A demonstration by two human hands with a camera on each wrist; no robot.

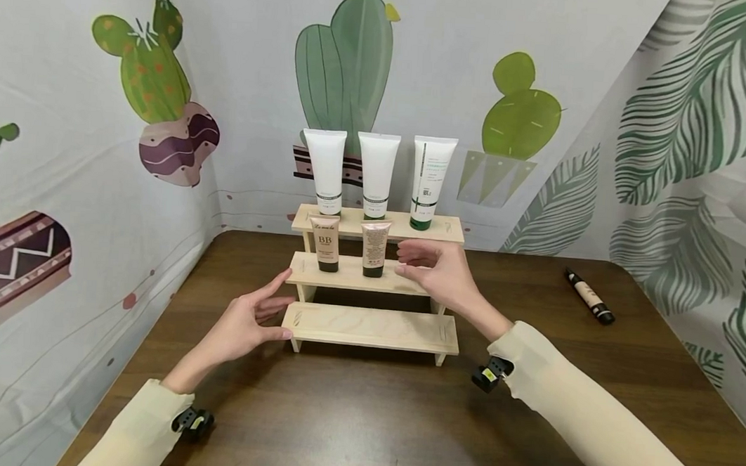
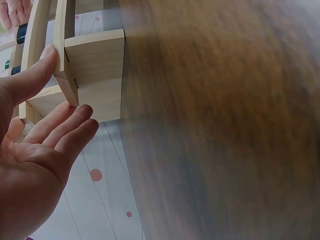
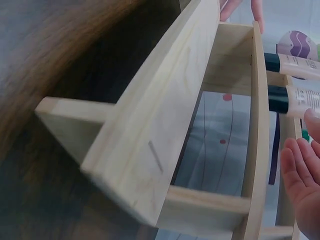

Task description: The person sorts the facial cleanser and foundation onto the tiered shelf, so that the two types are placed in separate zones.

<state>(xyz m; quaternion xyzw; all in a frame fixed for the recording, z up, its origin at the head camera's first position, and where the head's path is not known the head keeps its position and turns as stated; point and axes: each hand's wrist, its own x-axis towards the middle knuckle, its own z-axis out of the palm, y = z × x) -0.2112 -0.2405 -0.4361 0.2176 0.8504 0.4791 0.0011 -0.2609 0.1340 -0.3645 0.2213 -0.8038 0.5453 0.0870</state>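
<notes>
A three-step wooden display rack stands on the table. On its middle step are a beige BB cream tube and a second beige tube with small print, both upright on dark caps. My left hand is at the rack's left end, its fingers spread and its thumb touching the wooden edge. My right hand is at the right part of the middle step, just right of the second beige tube. Thumb and fingers are apart there, and nothing shows between them.
Three white tubes with green caps stand upright along the top step. A dark marker-like stick with a beige label lies on the brown table at the right. Behind hangs a cactus-print cloth.
</notes>
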